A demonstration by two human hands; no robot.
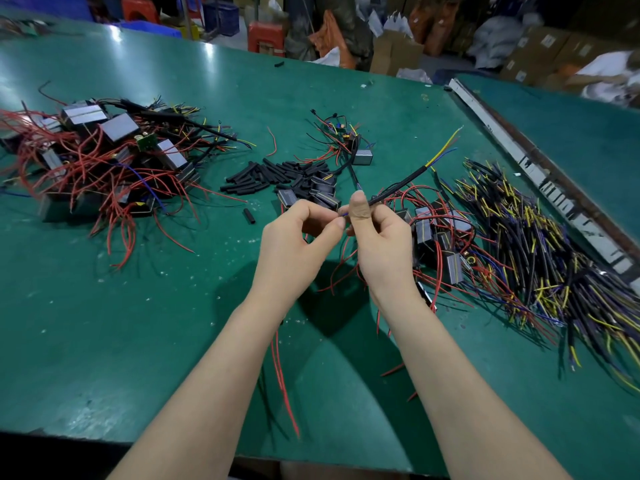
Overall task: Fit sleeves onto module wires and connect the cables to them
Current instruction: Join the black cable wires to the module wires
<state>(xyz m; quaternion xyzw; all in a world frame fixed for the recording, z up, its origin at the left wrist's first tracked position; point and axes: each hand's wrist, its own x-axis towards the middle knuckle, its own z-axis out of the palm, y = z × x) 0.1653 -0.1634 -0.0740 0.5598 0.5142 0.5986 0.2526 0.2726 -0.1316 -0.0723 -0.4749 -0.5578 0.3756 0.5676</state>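
Black cable pinched in right hand, running up-right; left hand pinches its blue wire end.

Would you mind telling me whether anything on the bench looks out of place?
One black sleeve lies alone on the green table, apart from the sleeve pile. Another black piece sits far off near the back edge.

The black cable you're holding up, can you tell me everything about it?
The black cable is a thin, bendy cord with a dark, rubbery-looking jacket. It slants up and to the right above the green table. At its far end, yellow and blue wires stick out bare. The right hand pinches its near end, and the left hand pinches a thin blue wire there.
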